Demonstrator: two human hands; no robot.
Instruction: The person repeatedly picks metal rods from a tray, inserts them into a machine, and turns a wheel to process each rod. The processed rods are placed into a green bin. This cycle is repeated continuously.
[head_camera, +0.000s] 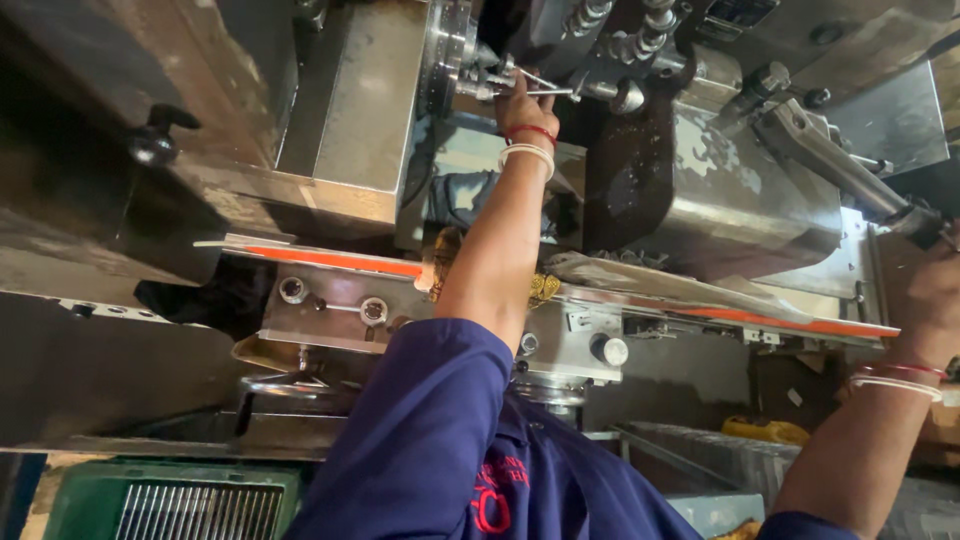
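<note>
My left hand (520, 100) reaches far forward into a metal lathe. Its fingers are closed on a thin metal rod (552, 92) that sticks out of the round chuck (450, 50). Red and white bands circle that wrist, and the arm has a dark blue sleeve. My right hand (932, 300) is at the right edge of the view, just below the dark end of a long steel lever (830, 160). Its fingers are cut off by the frame, so its grip is hidden. That wrist also carries red and white bands.
A shiny curved guard (730, 200) sits right of the chuck. An orange-edged metal tray rim (330, 260) runs across below my arm. A black knob (155, 140) sticks out at the left. A handwheel (290, 385) and a green grille (190, 505) are lower left.
</note>
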